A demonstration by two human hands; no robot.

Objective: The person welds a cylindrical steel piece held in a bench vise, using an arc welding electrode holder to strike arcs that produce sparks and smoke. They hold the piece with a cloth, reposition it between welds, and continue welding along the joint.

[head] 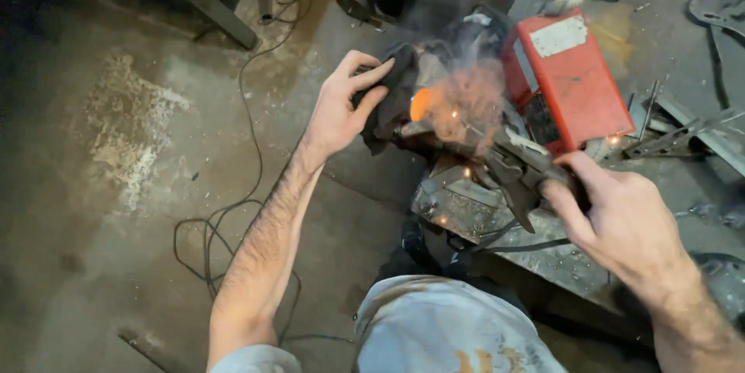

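A: Holder (521, 173) position?
B: Clenched in right hand (621, 222), low right, tip aimed up-left at glow (421, 103) and smoke (466, 101).
A: Left hand (345, 105)?
B: Gripping dark cloth (392, 97), just left of glow, fingers wrapped over it.
A: Between hands?
B: Glow plus metal piece (466, 206) on tabletop (559, 260). Red box (563, 78) behind, cable (225, 218) on floor (116, 187).

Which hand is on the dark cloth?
The left hand: its fingers grip the dark cloth beside the orange glow. The right hand holds the electrode holder instead.
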